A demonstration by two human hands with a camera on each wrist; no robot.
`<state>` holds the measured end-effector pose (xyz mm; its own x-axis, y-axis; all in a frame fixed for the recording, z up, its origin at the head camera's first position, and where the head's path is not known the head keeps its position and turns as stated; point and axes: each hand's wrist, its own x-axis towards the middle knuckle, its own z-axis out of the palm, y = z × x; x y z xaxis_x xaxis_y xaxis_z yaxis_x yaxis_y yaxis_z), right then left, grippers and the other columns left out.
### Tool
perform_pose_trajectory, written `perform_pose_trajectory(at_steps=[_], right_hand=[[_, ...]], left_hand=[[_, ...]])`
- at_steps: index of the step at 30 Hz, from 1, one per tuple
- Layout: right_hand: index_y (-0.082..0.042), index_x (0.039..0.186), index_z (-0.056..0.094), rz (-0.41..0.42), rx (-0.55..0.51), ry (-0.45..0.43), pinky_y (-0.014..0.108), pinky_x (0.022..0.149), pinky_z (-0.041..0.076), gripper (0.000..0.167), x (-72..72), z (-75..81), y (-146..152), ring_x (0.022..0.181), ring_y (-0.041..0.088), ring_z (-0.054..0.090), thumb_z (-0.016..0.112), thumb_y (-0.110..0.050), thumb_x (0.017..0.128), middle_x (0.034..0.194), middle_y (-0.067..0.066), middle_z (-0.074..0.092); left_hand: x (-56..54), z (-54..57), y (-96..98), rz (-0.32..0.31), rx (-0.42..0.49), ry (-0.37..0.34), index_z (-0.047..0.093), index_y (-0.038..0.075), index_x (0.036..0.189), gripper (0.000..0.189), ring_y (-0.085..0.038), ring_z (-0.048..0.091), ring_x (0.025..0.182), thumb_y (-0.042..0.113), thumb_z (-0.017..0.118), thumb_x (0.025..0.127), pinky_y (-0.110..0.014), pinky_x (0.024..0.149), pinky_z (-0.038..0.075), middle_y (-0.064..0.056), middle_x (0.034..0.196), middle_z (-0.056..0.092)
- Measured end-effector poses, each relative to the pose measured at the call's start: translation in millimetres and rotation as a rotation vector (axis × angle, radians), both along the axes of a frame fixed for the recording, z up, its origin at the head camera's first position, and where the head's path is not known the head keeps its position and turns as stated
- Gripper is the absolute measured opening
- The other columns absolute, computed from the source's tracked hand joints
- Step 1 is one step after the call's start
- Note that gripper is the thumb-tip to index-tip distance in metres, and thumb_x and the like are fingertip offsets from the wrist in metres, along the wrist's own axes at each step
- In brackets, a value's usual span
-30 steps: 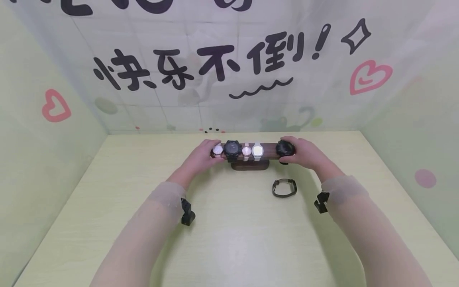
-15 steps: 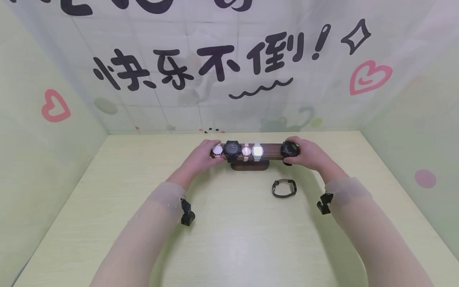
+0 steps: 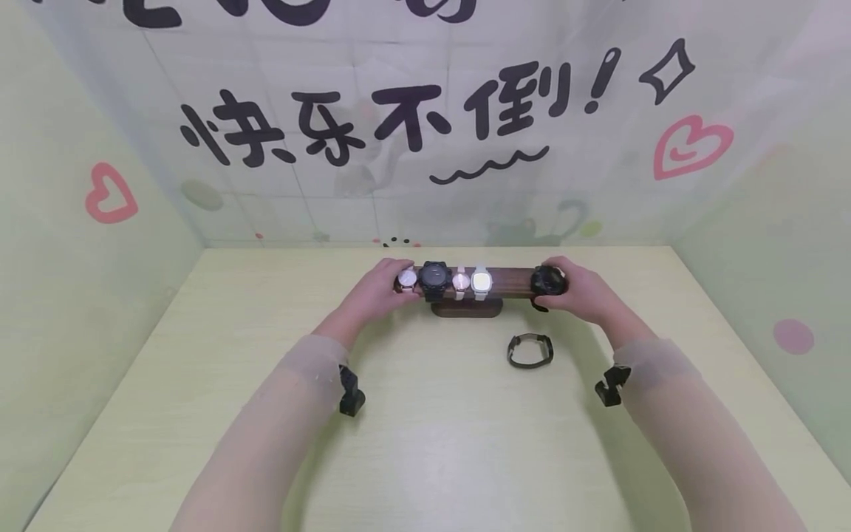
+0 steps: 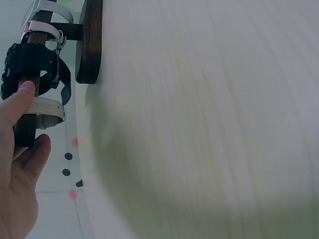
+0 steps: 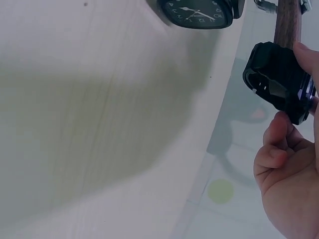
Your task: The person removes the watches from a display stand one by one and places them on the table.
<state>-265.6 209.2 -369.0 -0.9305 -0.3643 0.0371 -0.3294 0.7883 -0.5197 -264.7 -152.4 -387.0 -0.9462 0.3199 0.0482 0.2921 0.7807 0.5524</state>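
Observation:
A dark wooden watch stand [image 3: 508, 281] stands near the back of the table. My left hand [image 3: 379, 290] grips the bar's left end, beside a white-strapped watch [image 3: 408, 278]; in the left wrist view, the thumb lies on the bar. Further along hang a bulky black watch [image 3: 435, 276], a pink-faced watch [image 3: 461, 281] and a white square watch [image 3: 482, 281]. At the bar's right end my right hand [image 3: 577, 288] holds another black watch [image 3: 548, 281] between thumb and fingers. The right wrist view shows this watch's closed loop [image 5: 279, 79] at the bar's end.
A black-strapped watch [image 3: 530, 351] lies on the table in front of the stand, its square dark dial [image 5: 197, 12] visible in the right wrist view. Behind the table rises a printed backdrop [image 3: 399, 199], with pale walls at both sides.
My right hand and the black watch in it have moved right along the bar to its end. The left hand keeps its grip. The head view has shifted slightly.

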Motion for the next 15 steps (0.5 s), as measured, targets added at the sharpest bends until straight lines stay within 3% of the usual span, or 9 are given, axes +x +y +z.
perform_pose_trajectory(at_steps=[15], right_hand=[[-0.012,0.135,0.039,-0.056,0.011,-0.069,0.045,0.073,0.045,0.067,7.8,-0.3,15,0.084,0.031,0.057,0.072,-0.036,0.081,0.095,0.02,0.063]], left_hand=[[1.2,2.3,1.0,0.011,0.013,-0.018,0.042,0.003,0.138,0.067,-0.03,0.046,0.119,0.026,0.072,0.083,-0.042,0.103,0.037,-0.017,0.134,0.045]])
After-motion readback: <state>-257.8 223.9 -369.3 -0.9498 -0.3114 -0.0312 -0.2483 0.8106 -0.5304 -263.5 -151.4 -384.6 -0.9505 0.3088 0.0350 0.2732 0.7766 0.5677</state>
